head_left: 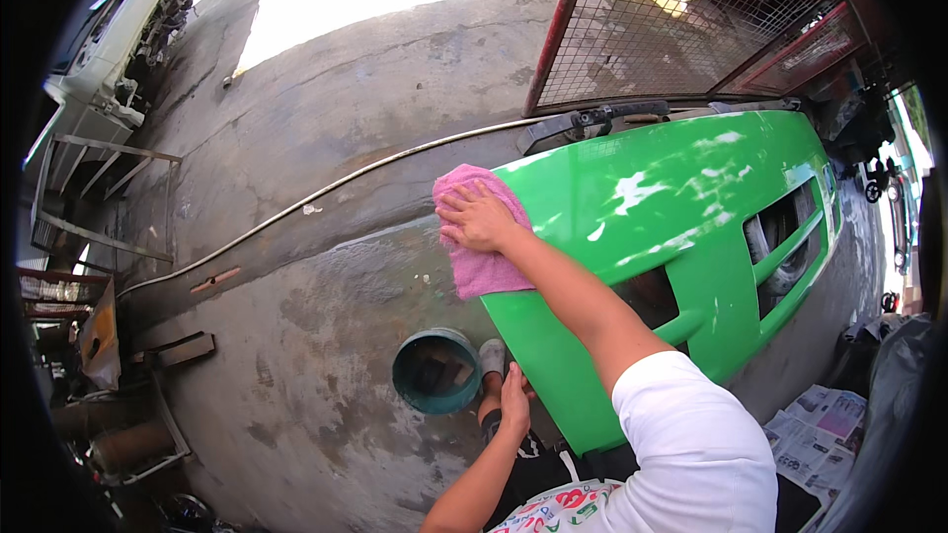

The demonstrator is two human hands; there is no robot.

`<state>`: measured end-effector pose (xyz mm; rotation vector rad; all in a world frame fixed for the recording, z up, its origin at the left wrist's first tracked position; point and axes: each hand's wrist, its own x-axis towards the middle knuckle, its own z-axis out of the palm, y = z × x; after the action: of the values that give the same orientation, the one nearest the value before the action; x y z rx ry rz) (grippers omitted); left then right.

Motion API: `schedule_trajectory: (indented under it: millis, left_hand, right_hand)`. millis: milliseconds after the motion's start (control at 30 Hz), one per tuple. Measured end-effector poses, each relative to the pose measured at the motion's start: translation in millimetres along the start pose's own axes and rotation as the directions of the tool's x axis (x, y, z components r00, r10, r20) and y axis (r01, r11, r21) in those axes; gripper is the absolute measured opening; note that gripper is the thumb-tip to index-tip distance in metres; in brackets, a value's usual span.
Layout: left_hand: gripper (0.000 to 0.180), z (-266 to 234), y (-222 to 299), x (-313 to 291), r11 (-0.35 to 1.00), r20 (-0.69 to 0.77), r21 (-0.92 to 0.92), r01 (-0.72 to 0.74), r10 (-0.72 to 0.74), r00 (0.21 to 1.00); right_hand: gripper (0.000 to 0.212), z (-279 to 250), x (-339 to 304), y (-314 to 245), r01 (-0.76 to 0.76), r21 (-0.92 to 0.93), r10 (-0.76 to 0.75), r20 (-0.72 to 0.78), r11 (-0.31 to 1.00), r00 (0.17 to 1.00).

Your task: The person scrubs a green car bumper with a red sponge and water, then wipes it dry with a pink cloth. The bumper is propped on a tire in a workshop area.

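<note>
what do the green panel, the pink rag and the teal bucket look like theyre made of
Green panel: likely painted plastic or metal, glossy, showing bright reflections. Pink rag: soft terry-like cloth, fuzzy and draped under the right hand. Teal bucket: probably plastic, dull, scuffed rim.
</note>
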<state>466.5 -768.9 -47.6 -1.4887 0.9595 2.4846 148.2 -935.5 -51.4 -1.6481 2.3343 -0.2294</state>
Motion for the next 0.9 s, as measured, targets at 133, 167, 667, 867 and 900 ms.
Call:
schedule_trajectory:
  millis: [133,167,667,867,900]
  left_hand:
    - [0.055,-15.6,-32.0,20.0,0.992,-0.132,-0.042,-0.12,0.113,0.985]
    - [0.052,-16.9,-34.9,23.0,0.99,-0.166,-0.061,-0.126,0.114,0.98]
    - [0.077,84.9,-30.4,21.3,0.916,-0.661,0.05,-0.397,0.328,0.674]
    - [0.078,73.4,-35.5,28.6,0.907,-0.681,0.108,-0.406,0.366,0.635]
    - [0.078,73.8,-35.6,27.4,0.907,-0.676,0.107,-0.407,0.366,0.639]
  right_hand:
    - [0.066,-26.4,-13.8,54.8,-0.158,-0.01,0.155,-0.137,0.987,0.978]
    - [0.066,-34.7,-25.7,76.0,-0.196,-0.003,0.194,-0.141,0.981,0.971]
    - [0.066,-118.6,-219.8,396.9,-0.145,-0.046,0.136,-0.16,0.988,0.978]
    - [0.066,-154.7,-281.8,531.3,-0.299,-0.022,0.291,-0.175,0.954,0.941]
    - [0.066,-158.7,-294.3,551.7,-0.331,-0.001,0.325,-0.185,0.944,0.928]
